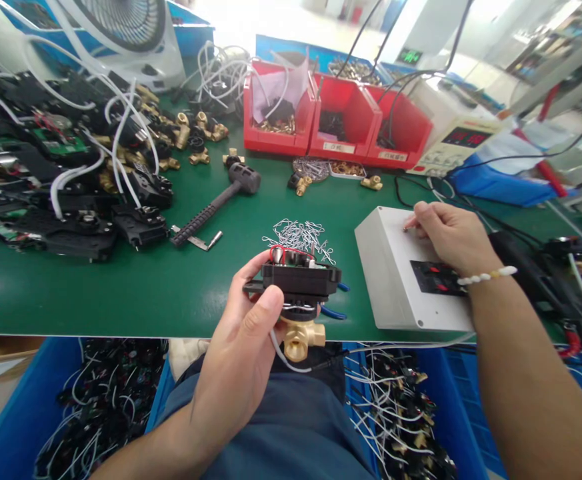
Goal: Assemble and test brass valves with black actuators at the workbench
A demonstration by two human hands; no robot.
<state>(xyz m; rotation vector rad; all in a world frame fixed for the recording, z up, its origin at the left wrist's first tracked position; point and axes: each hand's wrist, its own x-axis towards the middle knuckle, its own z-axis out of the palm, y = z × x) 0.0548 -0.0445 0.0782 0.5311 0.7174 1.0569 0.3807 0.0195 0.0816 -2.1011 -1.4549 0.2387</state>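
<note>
My left hand is closed around a motorized valve, a black actuator housing with a brass valve body below it. Red wires and small parts show in the open top of the housing. From it a white cable runs toward the right. My right hand rests over a light grey control box, its fingertips pinched together at the top face; what they grip is too small to make out. Below that wrist is a black panel with red parts. Blue tool handles stick out behind the valve.
Spring clips lie in a pile beyond the valve. A black mallet lies left of them. Several actuators crowd the left side. Red bins and a power supply stand behind. Blue crates sit below the table edge.
</note>
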